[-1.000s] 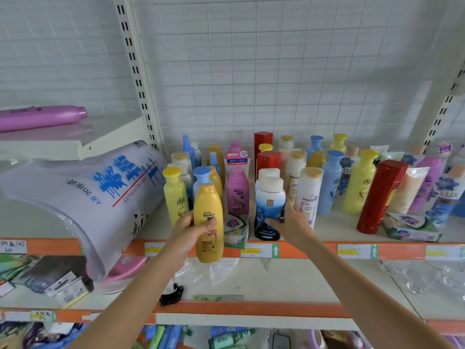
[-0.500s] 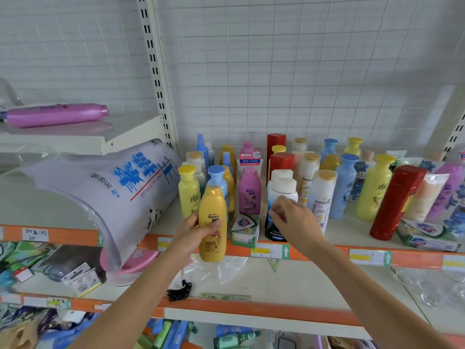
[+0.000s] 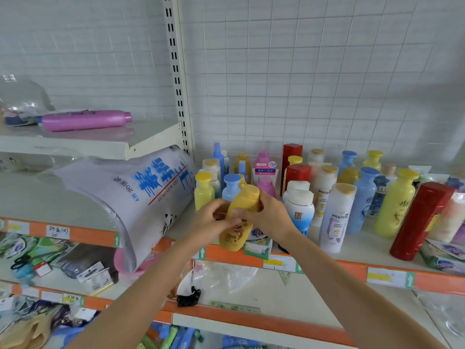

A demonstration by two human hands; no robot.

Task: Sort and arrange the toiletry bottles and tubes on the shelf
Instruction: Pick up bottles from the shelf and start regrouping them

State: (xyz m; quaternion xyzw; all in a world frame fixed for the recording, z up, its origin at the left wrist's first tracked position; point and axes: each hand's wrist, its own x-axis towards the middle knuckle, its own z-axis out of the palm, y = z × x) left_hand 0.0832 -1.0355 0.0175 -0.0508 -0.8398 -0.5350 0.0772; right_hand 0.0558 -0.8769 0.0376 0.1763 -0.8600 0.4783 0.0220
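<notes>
An orange-yellow shampoo bottle [image 3: 239,222] is held tilted in front of the shelf edge [image 3: 337,269]. My left hand [image 3: 211,224] grips its lower left side. My right hand [image 3: 266,215] wraps its upper part near the cap. Behind them, several bottles stand on the shelf: a pale yellow bottle [image 3: 203,191], a light blue bottle [image 3: 231,187], a white bottle with a blue label [image 3: 299,210], a white Pantene bottle [image 3: 336,217], a tall red bottle [image 3: 421,220] and a large yellow bottle [image 3: 395,205]. A small green box [image 3: 259,248] lies at the edge, partly hidden.
A big white plastic bag with blue print [image 3: 141,197] leans over the shelf's left end. A purple bottle [image 3: 85,120] lies on the upper left shelf. The lower shelf [image 3: 251,321] holds plastic wrap, a black clip [image 3: 188,297] and packets at left.
My right hand left the white bottles and closed on the orange-yellow bottle, which now tilts between both hands. The view shifted left and closer.
</notes>
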